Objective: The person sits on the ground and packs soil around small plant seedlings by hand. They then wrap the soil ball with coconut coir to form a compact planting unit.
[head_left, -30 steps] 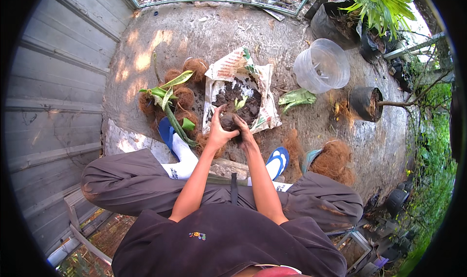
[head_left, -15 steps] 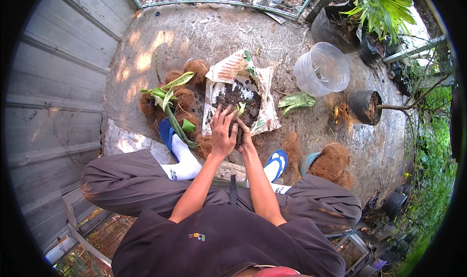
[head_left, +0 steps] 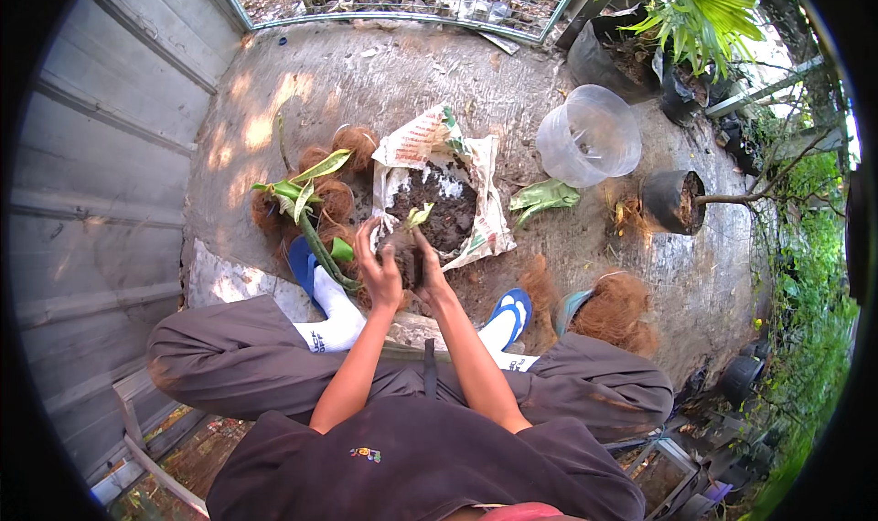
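Observation:
A dark soil ball with a small yellow-green plant at its top sits between my palms. My left hand cups its left side, fingers pointing up along it. My right hand presses its right side, partly hidden behind the thumb and the ball. Just beyond them lies an opened white sack holding loose dark soil with white patches. Left of the sack, several brown coconut-fibre balls rest beside long green leaves.
A clear plastic tub stands right of the sack, near a folded green leaf. Farther right is a black pot with a bare stem. Brown fibre lies by my right foot. A metal wall rises on the left.
My hands have come nearer to me and slightly left. The left fingers, earlier laid over the soil ball, now stand at its side, so more of the ball shows. The view has shifted a little.

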`<state>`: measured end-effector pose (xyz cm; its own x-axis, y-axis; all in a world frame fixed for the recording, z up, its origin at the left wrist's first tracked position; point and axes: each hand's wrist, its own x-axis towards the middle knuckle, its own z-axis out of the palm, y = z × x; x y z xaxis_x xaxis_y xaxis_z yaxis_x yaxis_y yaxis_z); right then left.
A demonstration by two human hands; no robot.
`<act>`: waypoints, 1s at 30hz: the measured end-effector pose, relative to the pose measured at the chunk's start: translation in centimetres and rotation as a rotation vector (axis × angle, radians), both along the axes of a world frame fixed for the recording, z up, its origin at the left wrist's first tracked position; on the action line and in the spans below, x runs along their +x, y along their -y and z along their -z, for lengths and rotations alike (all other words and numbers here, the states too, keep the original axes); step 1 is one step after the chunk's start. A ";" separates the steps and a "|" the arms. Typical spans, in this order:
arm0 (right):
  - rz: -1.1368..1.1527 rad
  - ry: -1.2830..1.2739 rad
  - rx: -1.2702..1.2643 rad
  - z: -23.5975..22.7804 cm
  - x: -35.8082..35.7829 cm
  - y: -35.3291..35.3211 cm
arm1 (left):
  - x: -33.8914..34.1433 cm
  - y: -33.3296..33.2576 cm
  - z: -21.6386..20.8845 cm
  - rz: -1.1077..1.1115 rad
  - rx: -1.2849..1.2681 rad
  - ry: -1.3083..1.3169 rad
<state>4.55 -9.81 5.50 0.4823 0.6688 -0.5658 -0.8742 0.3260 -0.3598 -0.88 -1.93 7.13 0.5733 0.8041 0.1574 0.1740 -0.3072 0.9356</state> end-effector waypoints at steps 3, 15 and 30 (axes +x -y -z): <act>-0.078 -0.135 0.111 1.0 1.2 1.5 | 0.1 -0.3 0.7 0.021 -0.428 0.134; -0.082 -0.057 -0.064 2.1 1.7 2.2 | 0.1 0.8 0.0 0.187 -0.177 -0.148; 0.183 -0.129 0.073 3.0 2.0 3.0 | 1.1 3.1 -1.3 0.327 0.026 -0.124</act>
